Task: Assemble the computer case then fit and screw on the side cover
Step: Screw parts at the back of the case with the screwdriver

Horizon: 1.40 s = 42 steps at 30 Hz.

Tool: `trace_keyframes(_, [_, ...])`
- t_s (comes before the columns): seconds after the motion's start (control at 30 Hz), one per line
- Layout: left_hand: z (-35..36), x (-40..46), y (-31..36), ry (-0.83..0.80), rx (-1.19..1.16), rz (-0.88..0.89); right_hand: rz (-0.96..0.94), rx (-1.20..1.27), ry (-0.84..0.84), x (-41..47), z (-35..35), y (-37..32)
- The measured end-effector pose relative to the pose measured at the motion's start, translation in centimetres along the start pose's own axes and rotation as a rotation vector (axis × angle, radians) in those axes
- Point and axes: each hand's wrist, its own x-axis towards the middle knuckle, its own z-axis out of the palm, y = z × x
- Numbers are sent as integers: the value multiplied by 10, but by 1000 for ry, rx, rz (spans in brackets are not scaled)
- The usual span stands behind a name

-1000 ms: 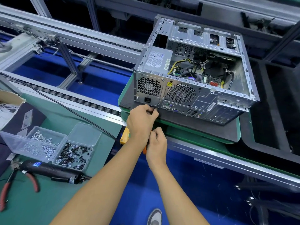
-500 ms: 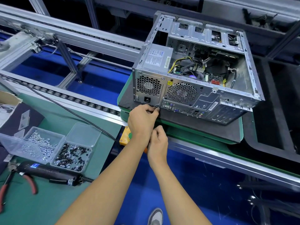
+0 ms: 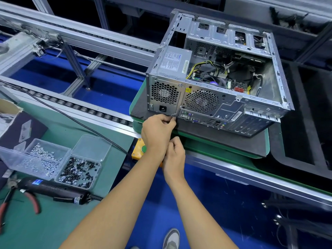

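The open computer case (image 3: 206, 97) lies on its side on a black mat, rear panel towards me, with the power supply (image 3: 175, 59) and cables showing inside. No side cover is in view. My left hand (image 3: 157, 133) pinches a small screw (image 3: 173, 117) at the lower edge of the rear panel, just below the power socket. Directly beneath it my right hand (image 3: 174, 155) is curled, its fingertips near my left wrist; whether it holds anything is hidden.
The mat sits on a green pallet (image 3: 224, 150) on the conveyor. On the green bench at left stand a clear box of silver screws (image 3: 38, 161), a tray of black screws (image 3: 78, 172), an electric screwdriver (image 3: 53, 190) and red pliers (image 3: 32, 202). A yellow button box (image 3: 138, 150) sits by my left wrist.
Both hands stay where they were at the case's lower rear edge. The left fingertips have closed in on the screw spot; the view has shifted slightly.
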Motion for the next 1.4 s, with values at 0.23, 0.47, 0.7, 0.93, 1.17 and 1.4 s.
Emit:
trace_keyframes(0.23, [-6, -1, 0, -41, -20, -7, 65, 105, 8, 2, 5, -1])
trace_keyframes(0.47, [-23, 7, -3, -308, -25, -34, 186, 285, -18, 2, 9, -7])
trace_keyframes(0.7, [-32, 10, -4, -420, -296, -137, 350, 342, -29, 0, 13, -17])
trace_keyframes(0.93, [-27, 8, -6, -335, -293, -150, 451, 379, 126, -9, 24, -17])
trace_keyframes(1.17, [-34, 9, -11, -485, -243, -181, 516, 440, 124, -10, 22, -25])
trace_keyframes(1.4, [-31, 7, -8, -367, -240, -197, 540, 386, 98, -10, 23, -21])
